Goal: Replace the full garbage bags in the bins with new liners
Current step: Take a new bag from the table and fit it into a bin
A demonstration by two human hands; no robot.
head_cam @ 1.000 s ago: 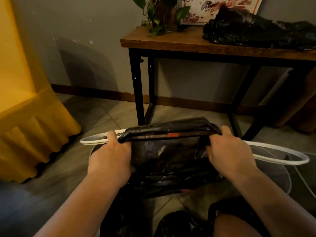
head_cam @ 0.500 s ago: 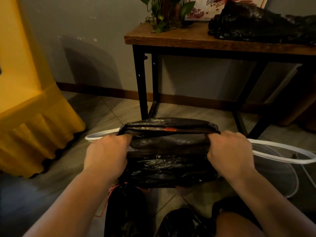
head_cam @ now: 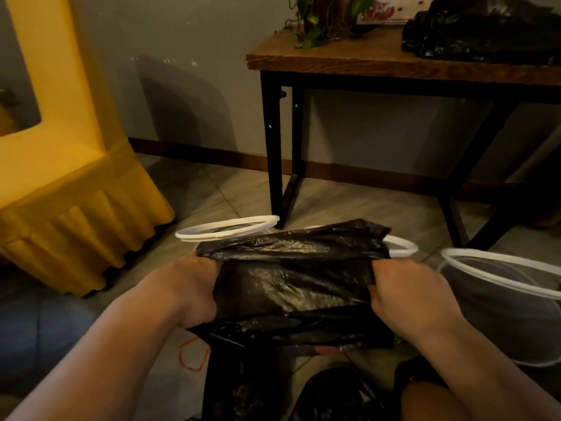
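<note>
So at this point both hands were on the same job: the left hand (head_cam: 188,287) and the right hand (head_cam: 409,296) each had a closed grip bunched on one side of the black liner (head_cam: 291,287), holding it up off the floor and stretched between them. Compared with a second earlier, the top edge wasn't that tight rolled band with the red mark anymore. It had loosened into a wider, crinkly flap, so I'd say the liner was being worked open rather than just held. It wasn't in any bin yet. One white-rimmed mesh bin (head_cam: 227,227) sat just behind it on the left, another rim (head_cam: 400,246) poked out behind its right corner, and a third bin (head_cam: 498,276) stood near the right hand. None of them had a liner in it, as far as I could tell. More black bags (head_cam: 485,34) lay up on the counter (head_cam: 364,63). My guess: the mouth needed finding and spreading next, then stretching over a rim.
</note>
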